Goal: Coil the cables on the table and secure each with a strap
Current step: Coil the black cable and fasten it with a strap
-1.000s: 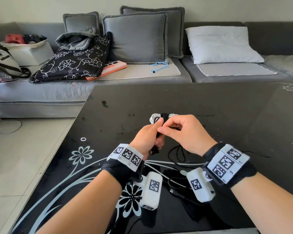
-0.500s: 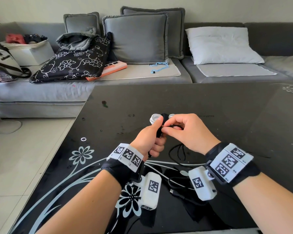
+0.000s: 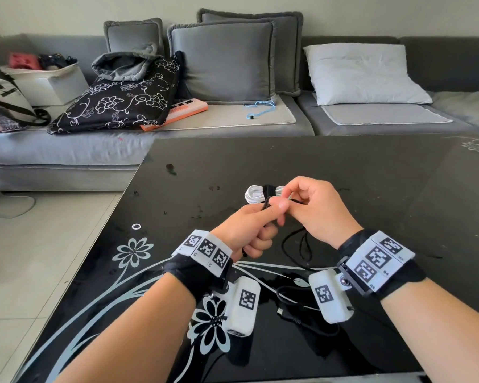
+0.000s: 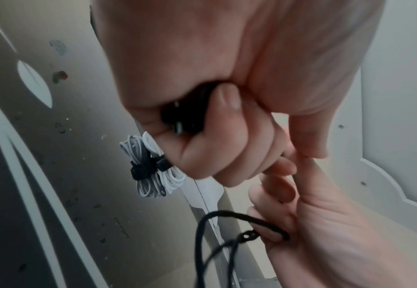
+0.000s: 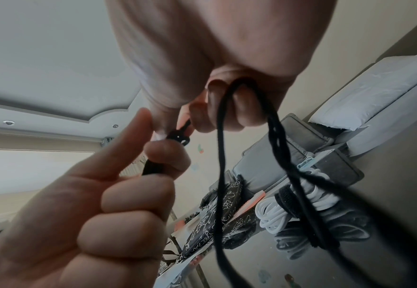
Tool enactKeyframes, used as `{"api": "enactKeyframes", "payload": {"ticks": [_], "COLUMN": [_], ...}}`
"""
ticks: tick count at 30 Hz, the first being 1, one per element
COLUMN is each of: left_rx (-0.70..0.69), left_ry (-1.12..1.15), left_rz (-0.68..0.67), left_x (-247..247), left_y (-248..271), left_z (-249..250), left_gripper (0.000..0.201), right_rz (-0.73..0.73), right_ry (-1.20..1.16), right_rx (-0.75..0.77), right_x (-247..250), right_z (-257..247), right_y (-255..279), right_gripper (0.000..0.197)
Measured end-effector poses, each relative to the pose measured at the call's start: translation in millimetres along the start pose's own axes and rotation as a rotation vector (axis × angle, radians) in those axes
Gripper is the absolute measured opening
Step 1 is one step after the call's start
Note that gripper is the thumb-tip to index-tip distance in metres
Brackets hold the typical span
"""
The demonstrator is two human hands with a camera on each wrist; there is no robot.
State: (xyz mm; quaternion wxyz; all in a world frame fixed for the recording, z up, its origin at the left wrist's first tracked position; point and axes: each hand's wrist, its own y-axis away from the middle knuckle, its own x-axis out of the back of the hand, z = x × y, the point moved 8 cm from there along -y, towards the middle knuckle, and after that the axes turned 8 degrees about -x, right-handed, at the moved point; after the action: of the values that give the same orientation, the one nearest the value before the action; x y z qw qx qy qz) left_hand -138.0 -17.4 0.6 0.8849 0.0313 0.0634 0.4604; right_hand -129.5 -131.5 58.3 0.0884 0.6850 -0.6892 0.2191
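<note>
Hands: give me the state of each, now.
Left hand: closed, gripping part of the thin black cable.
Right hand: closed, loop of the same cable hooked over its curled fingers.

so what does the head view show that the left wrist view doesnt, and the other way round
Only the head view shows the sofa, the pillows, both wrist bands, and a black plug lying on the table.

Only the left wrist view shows the left hand's grip from below, fingers curled round something black, and the black cable hooked over a right finger.

Both show the strapped white cable on the table and both hands together on the black cable.
</note>
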Motion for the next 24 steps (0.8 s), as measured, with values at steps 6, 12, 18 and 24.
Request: {"api": "enactKeyframes", "payload": {"ticks": [6, 12, 18, 24], "left_rx": [-0.025, -0.102, -0.142, -0.206], "left_ry": [0.03, 0.205, 0.186, 0.16], "left_rz": [0.04, 0.287, 0.341, 0.394], "left_x": [10, 41, 35, 26], "left_y": [-1, -2, -3, -3], "left_z": [5, 10, 9, 8], "left_gripper": [0.042, 0.043, 0.045, 0.033], "right_rz": [0.106, 0.105, 0.061, 0.043], "right_ry": [0.024, 0.024, 0.069, 0.107], "right_rx": [-0.017, -0.013, 0.018, -0.002], "right_x": [15, 11, -9, -17], "right_z": [0, 0, -6, -1], "right_y": [-3, -2, 6, 7], "right_gripper": [0.028, 0.015, 0.013, 0.022]}}
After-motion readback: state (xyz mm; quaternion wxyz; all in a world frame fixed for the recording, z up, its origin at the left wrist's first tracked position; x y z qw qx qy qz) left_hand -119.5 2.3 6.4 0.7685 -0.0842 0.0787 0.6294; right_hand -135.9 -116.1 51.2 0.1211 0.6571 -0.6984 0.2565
